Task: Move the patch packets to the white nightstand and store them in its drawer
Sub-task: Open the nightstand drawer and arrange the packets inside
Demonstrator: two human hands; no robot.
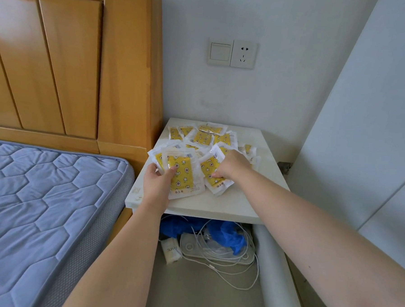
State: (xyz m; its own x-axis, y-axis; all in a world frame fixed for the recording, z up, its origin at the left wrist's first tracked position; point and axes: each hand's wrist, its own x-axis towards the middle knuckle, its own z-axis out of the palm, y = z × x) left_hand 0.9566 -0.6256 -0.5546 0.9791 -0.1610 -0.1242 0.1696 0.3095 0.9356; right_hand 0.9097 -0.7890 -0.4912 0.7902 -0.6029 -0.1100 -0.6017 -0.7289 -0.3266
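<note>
Head view: I note the patch packets (pixel 202 137) lie scattered across the top of the white nightstand (pixel 241 203), so the carry appears done and storing remains. My left hand (pixel 156 182) grips a fanned bunch at the front-left corner, thumb on top, which I judge keeps the slippery sleeves from sliding apart. My right hand (pixel 231 165) has its fingers curled round a second bunch just beside it, gathering loose ones into a bundle rather than lifting singly. The drawer (pixel 196 294) stands pulled out directly below, holding white cables (pixel 226 263) and a blue bag (pixel 230 237) at its back; the bare front floor looks the sensible drop spot.
</note>
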